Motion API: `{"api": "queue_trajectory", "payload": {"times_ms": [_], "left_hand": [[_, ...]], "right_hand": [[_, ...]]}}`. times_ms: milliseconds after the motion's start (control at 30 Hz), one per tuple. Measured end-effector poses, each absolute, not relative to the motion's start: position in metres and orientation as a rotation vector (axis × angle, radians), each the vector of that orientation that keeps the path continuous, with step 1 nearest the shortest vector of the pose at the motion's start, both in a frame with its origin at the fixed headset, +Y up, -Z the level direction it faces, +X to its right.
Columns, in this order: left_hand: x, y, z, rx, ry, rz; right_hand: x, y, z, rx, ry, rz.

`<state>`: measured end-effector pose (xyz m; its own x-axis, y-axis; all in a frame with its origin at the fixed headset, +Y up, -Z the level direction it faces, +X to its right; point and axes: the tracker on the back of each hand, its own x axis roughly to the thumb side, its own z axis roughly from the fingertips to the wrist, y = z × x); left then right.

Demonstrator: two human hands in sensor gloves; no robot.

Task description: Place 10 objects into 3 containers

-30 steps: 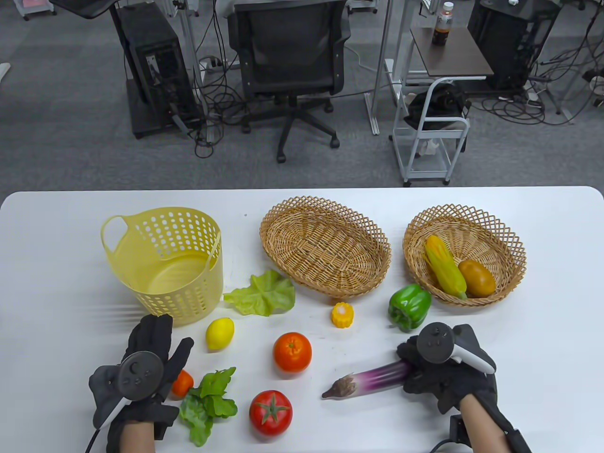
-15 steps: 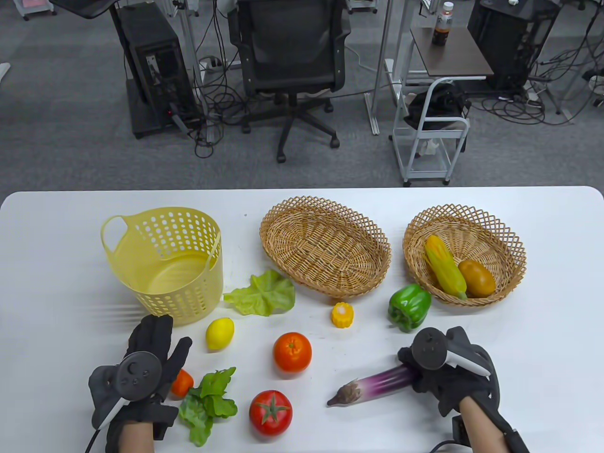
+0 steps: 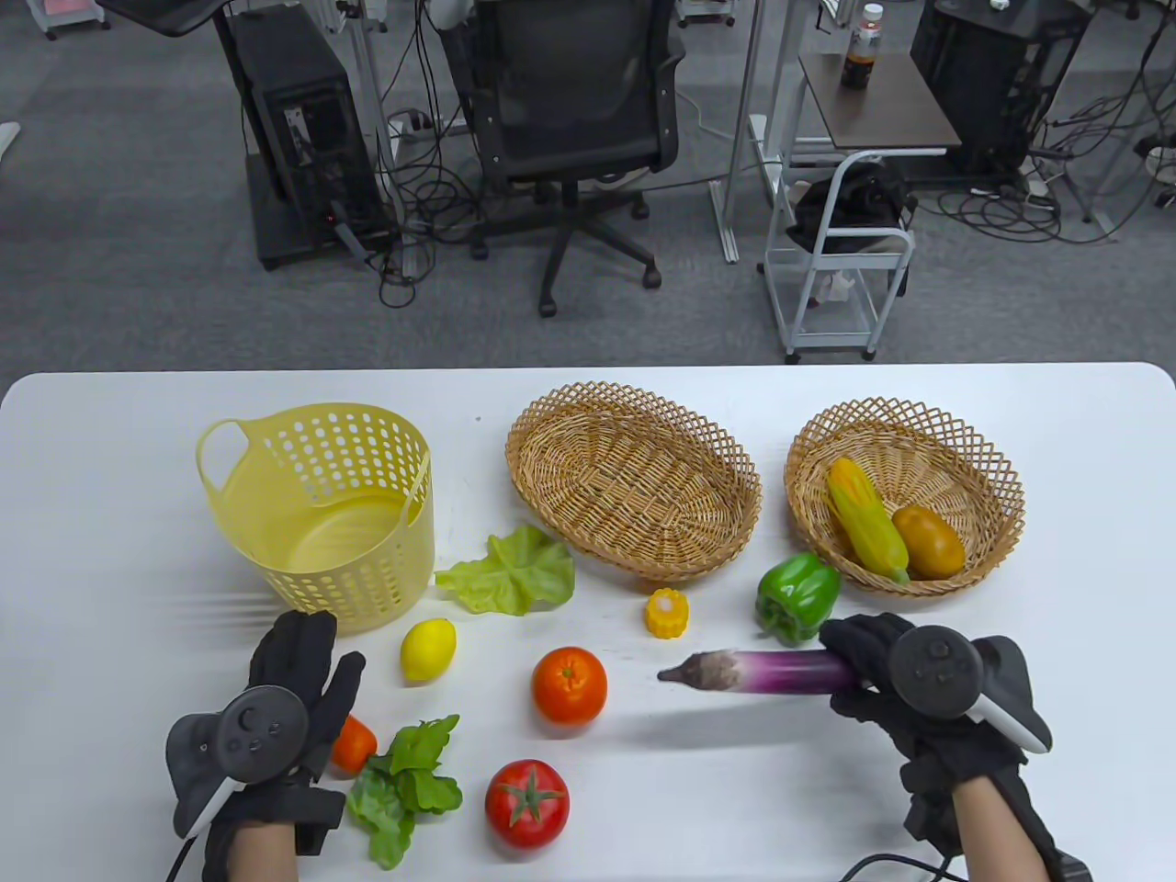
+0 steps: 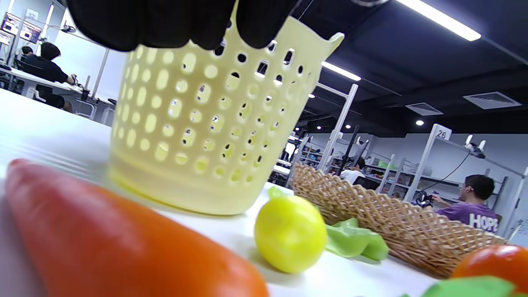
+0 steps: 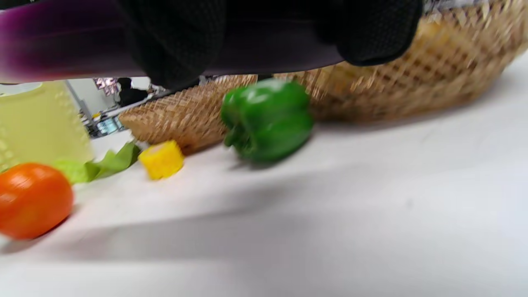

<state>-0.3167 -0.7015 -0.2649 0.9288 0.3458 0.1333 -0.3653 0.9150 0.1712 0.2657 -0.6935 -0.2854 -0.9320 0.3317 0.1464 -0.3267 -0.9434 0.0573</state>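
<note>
My right hand [image 3: 854, 669] grips the thick end of a purple eggplant [image 3: 763, 669] and holds it level above the table, its stem pointing left, just in front of the green pepper [image 3: 797, 595]. In the right wrist view my fingers [image 5: 173, 45] wrap around the eggplant [image 5: 49, 45]. My left hand [image 3: 317, 652] lies with fingers stretched out over an orange carrot [image 3: 354, 744], in front of the yellow plastic basket [image 3: 367, 579]. The oval wicker basket [image 3: 634, 392] holds nothing. The round wicker basket [image 3: 919, 409] holds a corn cob [image 3: 866, 525] and a brown-orange fruit [image 3: 928, 542].
On the table lie a lettuce leaf [image 3: 510, 571], a lemon [image 3: 428, 650], an orange [image 3: 570, 685], a tomato [image 3: 526, 802], a short corn piece [image 3: 666, 613] and leafy greens [image 3: 404, 781]. The left wrist view shows the carrot [image 4: 103, 239] and lemon [image 4: 291, 233] close by.
My right hand has lifted the eggplant off the table and carried it right and farther away, turning it level. My left hand has barely moved.
</note>
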Motion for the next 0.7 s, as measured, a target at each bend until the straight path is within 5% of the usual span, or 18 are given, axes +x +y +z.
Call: {"api": "queue_trajectory", "payload": {"times_ms": [300,700], "left_hand": [[-0.317,-0.700,-0.263,0.204,-0.115,0.386],[-0.328,-0.702,-0.264,0.214,-0.122,0.514]], "right_hand": [[0.312,-0.664,-0.312,-0.314,-0.258,2.553],[0.363,-0.684,-0.369,-1.005,-0.076,2.389]]}}
